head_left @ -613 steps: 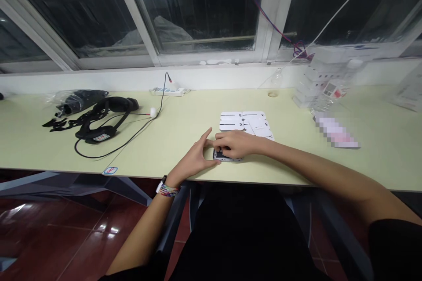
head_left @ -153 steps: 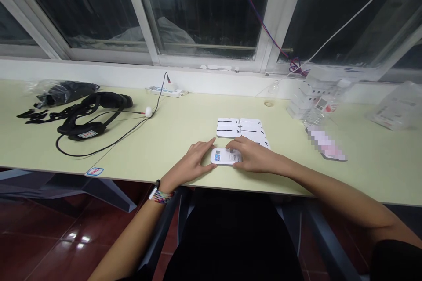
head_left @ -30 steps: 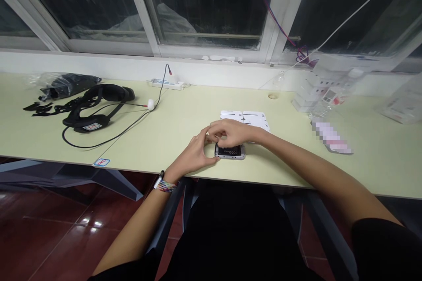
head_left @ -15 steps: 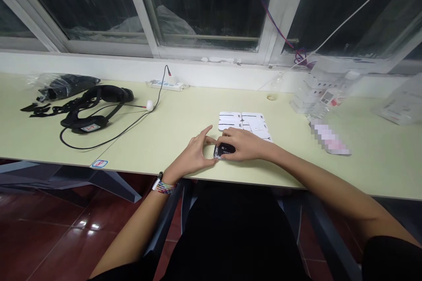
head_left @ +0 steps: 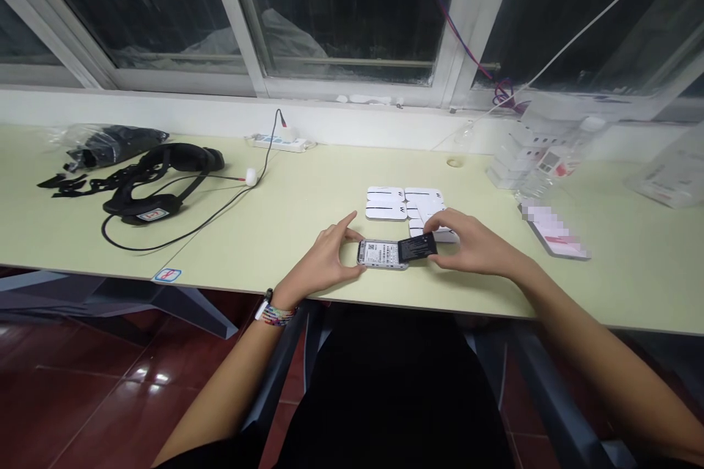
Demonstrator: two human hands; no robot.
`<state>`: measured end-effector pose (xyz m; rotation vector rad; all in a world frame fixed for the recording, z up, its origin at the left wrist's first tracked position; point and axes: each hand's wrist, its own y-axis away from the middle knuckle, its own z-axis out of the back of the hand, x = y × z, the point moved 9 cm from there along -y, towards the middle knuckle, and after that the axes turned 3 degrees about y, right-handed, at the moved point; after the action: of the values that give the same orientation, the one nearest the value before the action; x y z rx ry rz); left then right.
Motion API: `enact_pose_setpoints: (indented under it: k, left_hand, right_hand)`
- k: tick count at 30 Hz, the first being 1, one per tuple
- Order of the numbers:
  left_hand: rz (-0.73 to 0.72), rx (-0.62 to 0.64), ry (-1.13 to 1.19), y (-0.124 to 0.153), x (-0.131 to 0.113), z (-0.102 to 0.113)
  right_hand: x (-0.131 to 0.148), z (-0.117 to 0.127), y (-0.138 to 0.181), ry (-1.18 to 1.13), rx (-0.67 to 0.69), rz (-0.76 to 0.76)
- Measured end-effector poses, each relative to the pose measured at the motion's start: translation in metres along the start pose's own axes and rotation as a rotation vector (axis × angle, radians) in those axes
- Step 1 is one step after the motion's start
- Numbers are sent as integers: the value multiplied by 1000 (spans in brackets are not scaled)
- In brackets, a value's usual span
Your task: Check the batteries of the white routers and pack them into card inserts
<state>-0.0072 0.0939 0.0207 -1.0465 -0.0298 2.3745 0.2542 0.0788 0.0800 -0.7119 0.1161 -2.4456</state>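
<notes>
Through the head camera I have both of the person's hands working close to the near edge of the table. An opened device lies flat there, its pale label facing up. The left hand is curved wide around the device's left end, thumb at the near corner and a finger at the far one; to me it seems to brace it. The right hand has the black battery pinched by its long edges near the right end. The battery's left end overlaps the device's right end; whether they touch, I can't tell.

To handle this well, I'd keep the left hand's bracing firm but light, so the device doesn't skid toward the table's edge. I'd hold the battery by its edges only, nearly level, without bending it or scraping the label. The white cases lie just beyond the right hand, toward the table's far edge, so I'd keep that wrist clear of them. The headset is well apart, toward the table's left end.
</notes>
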Motion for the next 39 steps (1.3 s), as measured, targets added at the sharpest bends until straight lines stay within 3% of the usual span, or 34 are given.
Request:
enact_pose_setpoints:
  k: [10, 39]
  left_hand:
    - [19, 11, 11, 1, -1, 2]
    - [0, 10, -5, 0, -5, 2]
  right_hand:
    - [-25, -11, 13, -86, -39, 9]
    - [-26, -14, 17, -63, -72, 36]
